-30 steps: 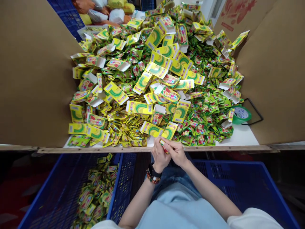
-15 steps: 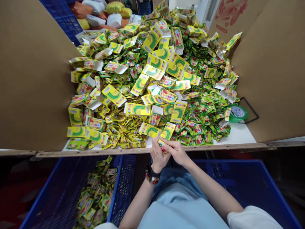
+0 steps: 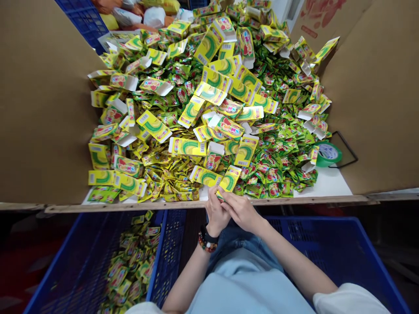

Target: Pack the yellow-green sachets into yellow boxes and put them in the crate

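Observation:
At the table's front edge my left hand [image 3: 216,213] and my right hand [image 3: 241,211] meet, both closed around a small yellow-green packet mostly hidden by the fingers. Just beyond them lies a yellow box [image 3: 230,178] with a green curved print, close to my fingertips. Another yellow box [image 3: 205,176] rests to its left. Farther back is a heap of flattened or open boxes [image 3: 229,126]. Small yellow sachets [image 3: 163,179] lie front left, and green sachets [image 3: 270,168] spread to the right.
Cardboard walls [image 3: 42,109] flank the heap. Green tape [image 3: 328,154] and a black wire frame [image 3: 347,150] lie at right. Below the wooden edge [image 3: 131,206], a blue crate [image 3: 81,261] at left holds filled boxes [image 3: 134,261]; another blue crate [image 3: 356,257] stands at right.
My right hand's fingers have moved over the packet, covering more of it. The view has shifted slightly, and my left hand has stayed nearly in place.

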Tool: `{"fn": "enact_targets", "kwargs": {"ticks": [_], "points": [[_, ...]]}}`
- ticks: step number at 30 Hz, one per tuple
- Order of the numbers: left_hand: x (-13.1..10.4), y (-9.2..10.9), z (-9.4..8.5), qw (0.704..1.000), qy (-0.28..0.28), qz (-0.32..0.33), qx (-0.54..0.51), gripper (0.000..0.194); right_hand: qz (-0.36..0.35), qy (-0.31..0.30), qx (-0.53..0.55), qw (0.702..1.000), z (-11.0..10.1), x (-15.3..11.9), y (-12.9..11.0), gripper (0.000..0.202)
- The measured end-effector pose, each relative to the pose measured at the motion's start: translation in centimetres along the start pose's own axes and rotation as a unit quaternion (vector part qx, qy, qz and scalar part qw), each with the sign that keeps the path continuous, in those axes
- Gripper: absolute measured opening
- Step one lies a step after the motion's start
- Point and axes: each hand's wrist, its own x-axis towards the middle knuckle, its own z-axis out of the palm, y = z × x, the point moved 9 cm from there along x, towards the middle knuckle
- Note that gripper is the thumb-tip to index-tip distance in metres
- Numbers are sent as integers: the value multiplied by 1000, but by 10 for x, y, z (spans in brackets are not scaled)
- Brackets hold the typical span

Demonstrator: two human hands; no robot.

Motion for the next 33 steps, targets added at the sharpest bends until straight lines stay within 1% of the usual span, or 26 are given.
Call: {"fn": "enact_targets", "kwargs": {"ticks": [2,4,5,7,8,10,12,14,15,17,19,22,24,27,30,33], "points": [[2,-3,-1,999,-35,-34,-23,46,8,20,36,999,-2,-1,5,45],[3,-8,2,987,-99,-96,-86,57,44,55,80,994,-9,-2,14,47],[1,-10,5,972,-139,-134,-132,58,69,72,103,990,-12,-3,19,50],[-4,-11,11,929,-199,-211,-230,53,113,98,145,978,-16,-6,26,54],[-6,-10,12,906,-215,-246,-270,50,123,109,162,973,-19,-6,26,53],[-10,-8,11,868,-226,-305,-320,46,121,122,182,968,-24,-6,20,44],[-12,-3,10,839,-245,-345,-341,42,111,118,189,969,-27,-5,11,38],[-14,7,12,815,-285,-362,-352,38,105,92,191,972,-27,-3,3,41],[-14,12,12,807,-301,-364,-355,36,105,78,195,972,-25,-2,0,44],[-12,19,11,802,-317,-361,-356,34,107,57,211,970,-22,-1,-2,48],[-11,24,10,802,-321,-359,-354,33,110,51,228,966,-20,-2,-2,45],[-13,26,12,797,-333,-361,-352,33,100,49,233,966,-18,-5,-2,40],[-14,26,14,799,-334,-355,-351,34,90,47,236,966,-17,-6,-3,37],[-8,22,12,816,-300,-344,-355,35,103,59,259,959,-17,-8,1,35],[-1,13,3,823,-241,-351,-375,37,136,115,290,940,-26,-11,11,38],[3,6,-6,830,-204,-357,-376,36,154,165,289,930,-34,-15,19,40]]}}
